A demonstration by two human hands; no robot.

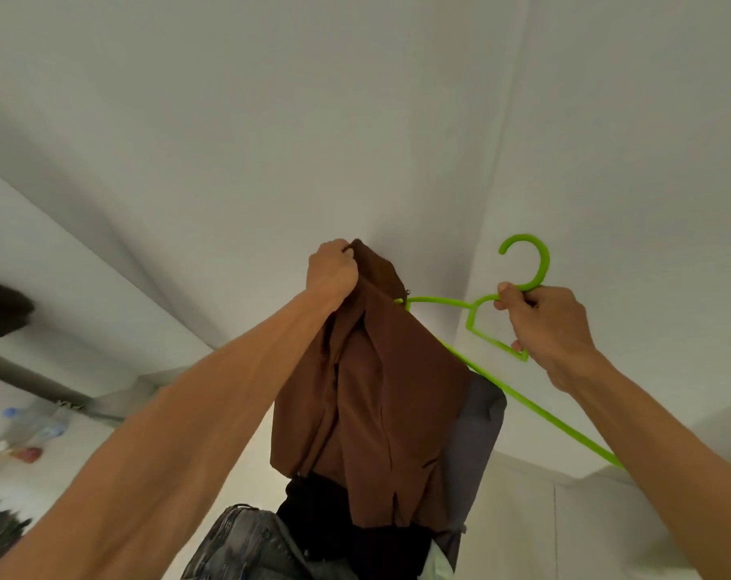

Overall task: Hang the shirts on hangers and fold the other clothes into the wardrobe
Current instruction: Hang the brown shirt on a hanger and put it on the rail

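Denim jeans are lying lowest and nearest in my view, crumpled, with a black garment touching them on the right and a grey garment rising further right. I am taking these for the clothes not yet sorted, though I cannot tell what the black and grey pieces are.

Above that pile the brown shirt is hanging in long bunched folds, its lower edge dangling in front of the black cloth. My left hand is gripping the very top of it, fingers curled tight into the fabric. Off to the right, well apart from it, my right hand is holding the green hanger at its neck, thumb and fingers wrapped round the small triangle under the hook, which is pointing up and catching on nothing.

What the coming move is turning on, as I judge it, is the line of the hanger. Its long axis is slanting from upper left to lower right. The left shoulder tip is disappearing into the shirt just below my left hand, while the right shoulder is sticking out bare toward the lower right. So the shirt is lying left of my right hand, and my left hand is the nearer one to the opening. I am probably needing to spread the fabric rightward over that bare arm.

Beyond both hands only the pale wall is showing. No wardrobe rail is in sight.
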